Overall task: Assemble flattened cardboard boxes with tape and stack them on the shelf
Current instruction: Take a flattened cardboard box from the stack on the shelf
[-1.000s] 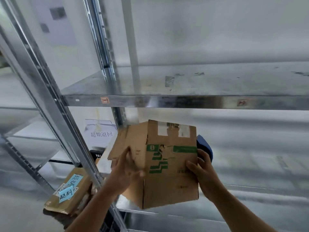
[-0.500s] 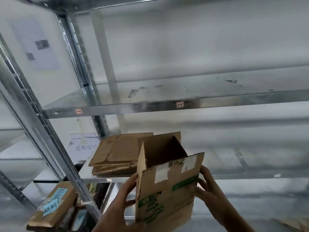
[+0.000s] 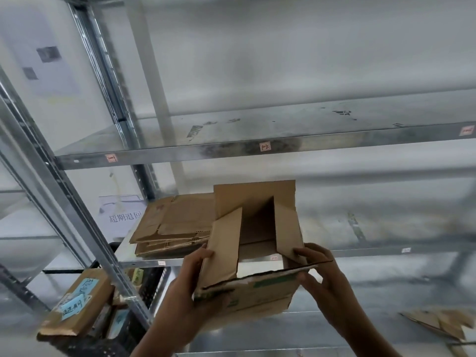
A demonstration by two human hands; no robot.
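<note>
Grips are wrapping the cardboard box (image 3: pixel 257 297) from both sides, low in the centre of the frame.
Left hand (image 3: pixel 190 287) is curling round the left flap and corner, right hand (image 3: pixel 327 282) is pinching the front right edge with the thumb on the right flap, and the box is hanging in the air just in front of the shelf (image 3: pixel 373 251). It's sitting squared up, top flaps gaping, no tape showing across them and no tape roll in view. The bottom is hidden, so I can't call that seam. Behind it, centre-left, the flattened boxes (image 3: pixel 175 222) are lying piled on the shelf, and no finished box is sitting on any level that's showing. I'm reading this as early going: one box shaped, sealing and stacking to come.
</note>
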